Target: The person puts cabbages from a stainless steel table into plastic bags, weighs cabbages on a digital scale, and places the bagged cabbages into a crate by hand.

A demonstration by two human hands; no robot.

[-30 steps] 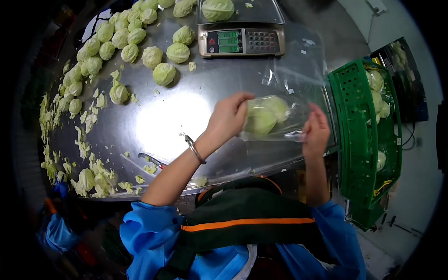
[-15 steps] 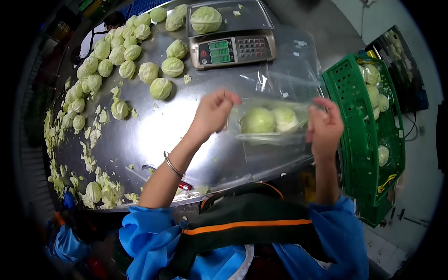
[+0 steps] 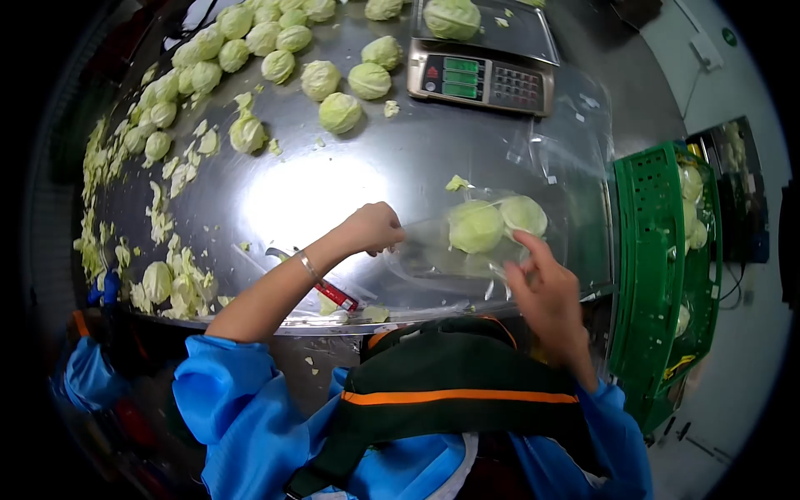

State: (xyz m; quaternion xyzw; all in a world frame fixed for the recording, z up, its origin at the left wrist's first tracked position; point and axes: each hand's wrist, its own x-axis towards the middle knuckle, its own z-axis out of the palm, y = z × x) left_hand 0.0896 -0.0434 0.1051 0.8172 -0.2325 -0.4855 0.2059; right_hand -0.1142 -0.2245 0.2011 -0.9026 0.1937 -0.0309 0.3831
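Two pale green cabbages [image 3: 476, 227] lie side by side in a clear plastic bag [image 3: 425, 250] on the metal table. My left hand [image 3: 373, 229], a metal bangle at its wrist, pinches the bag's left end. On the right, my right hand [image 3: 543, 292] has its fingers apart, with the index fingertip at the lower edge of the right cabbage [image 3: 524, 217]. A small leaf piece [image 3: 456, 182] lies just above the bag.
A scale [image 3: 481, 79] with a cabbage [image 3: 451, 18] on its plate stands at the back. Many cabbages and leaf scraps cover the metal table's [image 3: 417, 142] left side. A red-handled tool [image 3: 337, 296] lies near the front edge. Green crates [image 3: 646, 267] stand at right.
The bag of cabbages now rests on the table instead of being stretched between both hands. My right hand has let go of its right end and moved down and left.
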